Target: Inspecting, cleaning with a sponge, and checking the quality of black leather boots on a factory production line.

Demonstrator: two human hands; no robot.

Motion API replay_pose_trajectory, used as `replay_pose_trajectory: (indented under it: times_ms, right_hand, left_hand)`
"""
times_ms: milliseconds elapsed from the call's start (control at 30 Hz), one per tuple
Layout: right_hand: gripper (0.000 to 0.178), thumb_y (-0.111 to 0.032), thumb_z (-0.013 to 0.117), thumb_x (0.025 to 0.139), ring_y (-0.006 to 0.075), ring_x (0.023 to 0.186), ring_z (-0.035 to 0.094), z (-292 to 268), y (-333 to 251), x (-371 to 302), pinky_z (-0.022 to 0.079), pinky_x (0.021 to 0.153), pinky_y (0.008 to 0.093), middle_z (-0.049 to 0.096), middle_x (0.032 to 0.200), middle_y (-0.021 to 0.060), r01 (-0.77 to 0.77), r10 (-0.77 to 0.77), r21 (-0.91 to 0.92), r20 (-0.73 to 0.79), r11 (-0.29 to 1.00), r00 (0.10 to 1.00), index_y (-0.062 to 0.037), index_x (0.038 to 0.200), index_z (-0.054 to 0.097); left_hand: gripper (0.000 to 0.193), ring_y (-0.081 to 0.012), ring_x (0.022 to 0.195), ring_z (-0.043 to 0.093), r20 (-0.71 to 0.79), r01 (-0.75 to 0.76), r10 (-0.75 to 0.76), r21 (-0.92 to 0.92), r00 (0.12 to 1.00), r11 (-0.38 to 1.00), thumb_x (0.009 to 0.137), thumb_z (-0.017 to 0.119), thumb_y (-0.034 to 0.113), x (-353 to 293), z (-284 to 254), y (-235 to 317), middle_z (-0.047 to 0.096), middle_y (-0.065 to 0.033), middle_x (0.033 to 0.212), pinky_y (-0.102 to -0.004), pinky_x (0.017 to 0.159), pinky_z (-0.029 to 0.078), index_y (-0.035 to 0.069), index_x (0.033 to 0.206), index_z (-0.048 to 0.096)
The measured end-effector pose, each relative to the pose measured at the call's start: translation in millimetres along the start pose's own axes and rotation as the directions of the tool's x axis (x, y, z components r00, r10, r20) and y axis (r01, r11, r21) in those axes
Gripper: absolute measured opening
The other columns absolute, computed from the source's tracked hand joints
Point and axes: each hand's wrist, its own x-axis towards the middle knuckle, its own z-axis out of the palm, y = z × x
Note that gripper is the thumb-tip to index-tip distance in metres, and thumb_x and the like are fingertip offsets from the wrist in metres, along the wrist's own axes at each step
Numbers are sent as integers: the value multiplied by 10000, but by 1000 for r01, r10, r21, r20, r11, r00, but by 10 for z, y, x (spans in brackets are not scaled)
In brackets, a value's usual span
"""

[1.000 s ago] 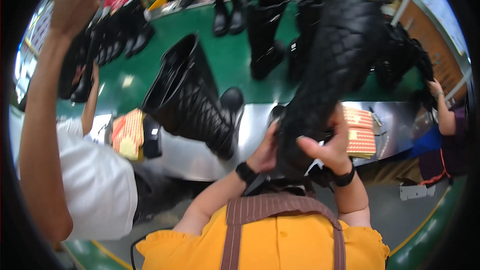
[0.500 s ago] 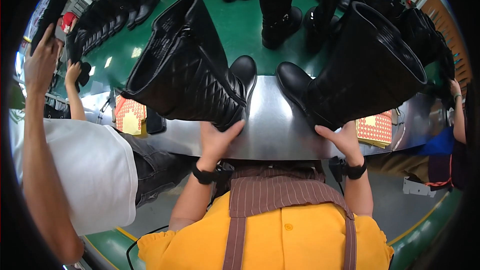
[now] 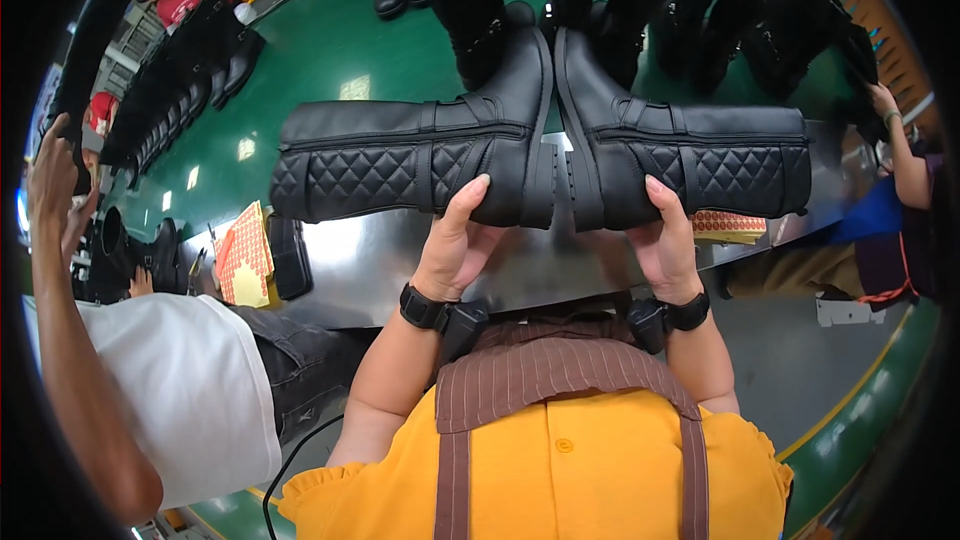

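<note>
Two black boots (image 3: 400, 162), soles (image 3: 541, 185) close together

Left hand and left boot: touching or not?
Touching. The head view shows the left hand gripping the left boot, its thumb overlapping the boot's side near the heel.

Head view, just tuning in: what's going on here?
A person's left hand grips a tall black quilted leather-look boot near the heel; the right hand grips a matching tall black boot the same way. Both boots lie sideways, soles facing, shafts pointing outward, above a shiny silver metal counter. More black boots stand on the glossy green tabletop beyond.
</note>
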Motion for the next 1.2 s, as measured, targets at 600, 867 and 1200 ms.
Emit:
replay_pose_trajectory:
  times_ms: [600,867,1200]
  right_hand:
    - [456,-304,568,949,275,1146,632,-66,31,-79,448,1062,426,679,1225,138,4,-5,25,16,1000,1000,31,1253,625]
    - [546,-132,646,786,294,1245,581,-430,200,-82,416,1105,424,639,1311,138,36,-30,-35,158,999,987,48,1299,591]
    - [690,-154,786,782,276,1314,414,-64,413,108,389,1078,396,422,1445,148,459,-454,-853,315,250,833,-49,1399,497]
  left_hand:
    - [566,-252,1285,541,183,30,-13,-87,983,996,947,608,357,74,31,-307,596,-116,1377,-442,1147,345,14,1390,526]
    - [488,-249,1201,595,128,41,-32,-72,991,997,894,661,61,24,-103,-165,616,-106,1305,-429,1054,469,19,1364,540]
    - [422,-162,1104,600,60,-197,194,522,979,830,933,701,220,138,-163,-491,615,-83,1246,-308,979,494,38,1292,573]
